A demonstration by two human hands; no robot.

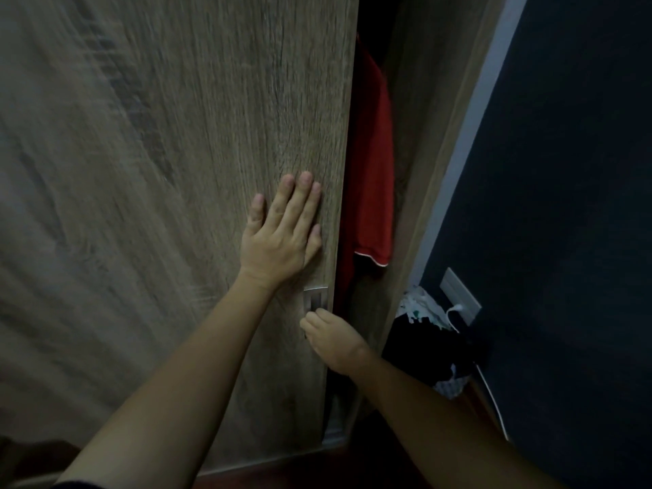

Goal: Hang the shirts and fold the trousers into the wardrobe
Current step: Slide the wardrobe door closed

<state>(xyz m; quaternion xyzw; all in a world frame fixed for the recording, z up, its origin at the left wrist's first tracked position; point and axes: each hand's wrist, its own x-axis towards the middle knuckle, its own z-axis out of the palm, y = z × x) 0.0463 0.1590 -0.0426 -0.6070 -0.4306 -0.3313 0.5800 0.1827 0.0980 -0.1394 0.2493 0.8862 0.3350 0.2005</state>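
At centre frame the left hand (pixel 282 234) lies spread flat on the wardrobe door (pixel 158 171); just below, the right hand (pixel 330 342) hooks curled fingers on its metal handle (pixel 316 298). A red shirt (pixel 374 164) hangs in the gap, right of centre. Slide with even pressure from both.

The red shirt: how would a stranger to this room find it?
Start at the big wooden wardrobe door. Right of its edge is a narrow dark gap, where the red shirt hangs. It is the only bright red thing, with a thin white hem.
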